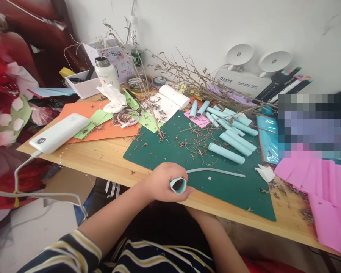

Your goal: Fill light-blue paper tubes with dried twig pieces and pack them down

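My left hand (167,182) is wrapped round a light blue paper tube (174,185), whose open end faces up and looks dark inside. Of my right arm only the forearm shows, running up below the table edge; its hand and fingers are hidden behind my left hand. Beyond, on a green cutting mat (170,151), lie several rolled blue tubes (226,153) among dry twig bits. A thin pale strip (216,173) stretches over the mat to the right of my left hand.
Dry branches (184,72) spread along the back near a white router (241,81). A bottle (106,74) and white power bank (59,132) are at left. Orange paper (102,134) lies beside the mat; pink paper (298,172) and a blue packet (267,140) are at right.
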A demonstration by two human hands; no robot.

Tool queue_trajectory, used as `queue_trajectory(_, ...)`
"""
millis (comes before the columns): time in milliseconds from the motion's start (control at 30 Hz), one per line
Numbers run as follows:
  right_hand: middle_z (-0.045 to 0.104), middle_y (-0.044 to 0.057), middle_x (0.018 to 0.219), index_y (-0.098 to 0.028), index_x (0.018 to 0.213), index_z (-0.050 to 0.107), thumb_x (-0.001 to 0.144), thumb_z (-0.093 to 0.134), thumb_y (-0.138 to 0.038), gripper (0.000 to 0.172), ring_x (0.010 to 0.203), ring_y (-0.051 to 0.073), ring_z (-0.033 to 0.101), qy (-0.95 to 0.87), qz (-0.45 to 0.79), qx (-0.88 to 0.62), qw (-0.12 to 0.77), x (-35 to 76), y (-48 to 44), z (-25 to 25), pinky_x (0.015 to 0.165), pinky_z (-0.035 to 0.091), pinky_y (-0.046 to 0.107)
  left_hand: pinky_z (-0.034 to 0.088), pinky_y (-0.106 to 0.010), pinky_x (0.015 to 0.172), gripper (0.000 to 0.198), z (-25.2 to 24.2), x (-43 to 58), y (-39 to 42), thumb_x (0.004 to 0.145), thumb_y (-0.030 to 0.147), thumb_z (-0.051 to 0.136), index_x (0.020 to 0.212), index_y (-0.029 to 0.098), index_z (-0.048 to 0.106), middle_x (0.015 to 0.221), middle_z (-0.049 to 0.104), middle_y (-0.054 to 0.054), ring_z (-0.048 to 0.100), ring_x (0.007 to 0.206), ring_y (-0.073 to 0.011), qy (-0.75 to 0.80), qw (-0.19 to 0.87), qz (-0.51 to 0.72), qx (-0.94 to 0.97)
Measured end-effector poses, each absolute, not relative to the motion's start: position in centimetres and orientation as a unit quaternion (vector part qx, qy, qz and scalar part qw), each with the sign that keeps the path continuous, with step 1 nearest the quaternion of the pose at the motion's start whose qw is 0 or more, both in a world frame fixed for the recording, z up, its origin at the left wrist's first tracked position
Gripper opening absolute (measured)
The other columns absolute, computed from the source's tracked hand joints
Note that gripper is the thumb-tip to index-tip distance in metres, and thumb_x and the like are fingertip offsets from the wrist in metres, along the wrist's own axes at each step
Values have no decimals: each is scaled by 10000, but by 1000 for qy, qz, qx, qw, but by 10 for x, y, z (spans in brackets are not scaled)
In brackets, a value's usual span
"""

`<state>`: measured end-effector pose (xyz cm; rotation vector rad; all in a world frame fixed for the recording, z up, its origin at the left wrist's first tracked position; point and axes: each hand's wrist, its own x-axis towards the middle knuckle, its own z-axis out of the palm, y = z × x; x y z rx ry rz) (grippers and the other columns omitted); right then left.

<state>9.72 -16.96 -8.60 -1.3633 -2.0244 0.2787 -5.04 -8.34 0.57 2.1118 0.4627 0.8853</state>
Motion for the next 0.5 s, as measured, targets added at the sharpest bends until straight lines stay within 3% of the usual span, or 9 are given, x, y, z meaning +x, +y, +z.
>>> queue_trajectory(67,597,39,1001,-258,950,570,766,499,-365,225,873,206,569,-795,113,-513,305,88,-185,-66,663,488,310,325,-233,457,174,6,-53,-79,675,236,468,527,206,383,455,443,6,393,441,-114,186,399,351,826)
queue_trajectory(133,633,51,954,-241,985,573,710,531,-445,345,822,225,600,-825,138,-498,229,93,-201,-38,622,511,310,314,-230,450,180,3,-55,-75,677,237,465,523,204,377,454,429,8,376,435,-109,192,409,360,816)
queue_trajectory(233,664,-14,886,-295,1117,490,747,499,-417,389,739,124,623,-871,223,-414,141,127,-205,4,607,508,184,298,-219,440,188,-2,-57,-72,677,237,474,522,197,375,467,410,14,350,431,-98,197,439,366,797)
queue_trajectory(333,586,63,1067,-261,1138,474,787,425,-390,377,943,202,564,-794,57,-571,200,167,-178,17,740,492,324,286,-210,431,207,-6,-57,-69,672,247,494,516,189,371,473,398,19,344,429,-91,197,467,352,787)
queue_trajectory(400,479,117,1187,-227,1066,536,752,456,-438,387,1090,302,440,-749,-44,-637,177,182,-153,6,843,400,491,281,-208,426,219,-7,-57,-67,667,259,506,513,186,368,474,403,18,349,428,-89,191,479,335,789)
queue_trajectory(500,424,100,1232,-210,859,594,755,470,-369,226,1163,329,339,-763,-53,-634,115,184,-127,-20,874,347,530,282,-207,424,220,-9,-57,-65,664,270,512,519,184,371,478,410,18,357,431,-88,181,495,320,787)
